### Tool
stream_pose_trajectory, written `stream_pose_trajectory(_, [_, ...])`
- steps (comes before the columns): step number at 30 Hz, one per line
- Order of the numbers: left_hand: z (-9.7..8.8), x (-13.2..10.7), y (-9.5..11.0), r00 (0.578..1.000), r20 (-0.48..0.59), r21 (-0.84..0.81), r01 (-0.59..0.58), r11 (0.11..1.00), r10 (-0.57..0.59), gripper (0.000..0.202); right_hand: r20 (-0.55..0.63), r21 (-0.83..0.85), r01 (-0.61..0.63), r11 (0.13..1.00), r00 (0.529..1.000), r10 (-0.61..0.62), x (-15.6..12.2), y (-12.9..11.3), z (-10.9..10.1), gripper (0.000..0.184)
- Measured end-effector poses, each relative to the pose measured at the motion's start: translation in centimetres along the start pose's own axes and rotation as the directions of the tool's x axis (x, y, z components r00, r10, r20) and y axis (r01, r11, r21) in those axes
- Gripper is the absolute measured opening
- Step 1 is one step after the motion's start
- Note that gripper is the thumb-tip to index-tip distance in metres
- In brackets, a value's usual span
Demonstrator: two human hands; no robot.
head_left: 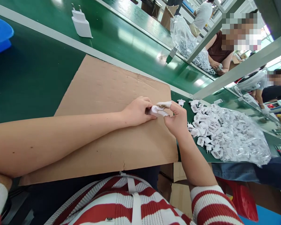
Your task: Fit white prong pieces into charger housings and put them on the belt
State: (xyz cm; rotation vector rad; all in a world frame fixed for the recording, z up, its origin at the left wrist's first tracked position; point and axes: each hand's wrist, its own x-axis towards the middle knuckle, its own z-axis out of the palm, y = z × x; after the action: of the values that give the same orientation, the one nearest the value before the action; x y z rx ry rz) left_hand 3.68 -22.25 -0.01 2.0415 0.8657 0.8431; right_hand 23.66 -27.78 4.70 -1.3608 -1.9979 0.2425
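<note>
Over the cardboard sheet (pixel 112 90), both hands meet at a white plug housing (pixel 155 110). My left hand (pixel 139 111) is closed around the housing's left side, its fingertips pressed on it. White finger covers are on the thumb and forefinger of my right hand (pixel 176 118). Those two fingers are pinched at the housing's right end, with a small brownish, metallic-looking part (pixel 162 106) between them. Its exact kind is too small to tell, and the inside of the housing is mostly hidden by the fingers.
To the right, a clear plastic bag (pixel 245 134) spills many white plug housings (pixel 203 120) onto the green table. A white plug (pixel 81 23) and a green-and-white plug (pixel 171 55) are on the belt beyond. A blue bin (pixel 1 34) is at left. Co-workers sit across.
</note>
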Motion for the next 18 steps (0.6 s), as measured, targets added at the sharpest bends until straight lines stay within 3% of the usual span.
stream_pose_trajectory(7, [0.2, -0.1, 0.0, 1.0, -0.007, 0.009, 0.021, 1.0, -0.021, 0.025, 0.041, -0.15, -0.018, 0.989, 0.999, 0.024, 0.5, -0.6, -0.3, 0.038])
stream_pose_trajectory(12, [-0.1, -0.3, 0.4, 0.999, -0.017, -0.021, 0.033, 0.999, -0.033, 0.034, -0.009, -0.027, -0.124, 0.992, 0.992, 0.124, -0.3, 0.3, 0.8, 0.035])
stream_pose_trajectory(15, [-1.1, -0.2, 0.8, 0.994, 0.106, -0.141, 0.014, 0.99, 0.001, 0.044, -0.028, 0.083, -0.162, 0.983, 0.986, 0.164, -0.7, 0.8, 1.3, 0.036])
stream_pose_trajectory(18, [-2.2, 0.2, 1.2, 0.976, 0.213, -0.205, 0.088, 0.975, -0.043, 0.048, 0.008, 0.233, -0.211, 0.949, 0.977, 0.215, -0.7, 1.0, 1.3, 0.039])
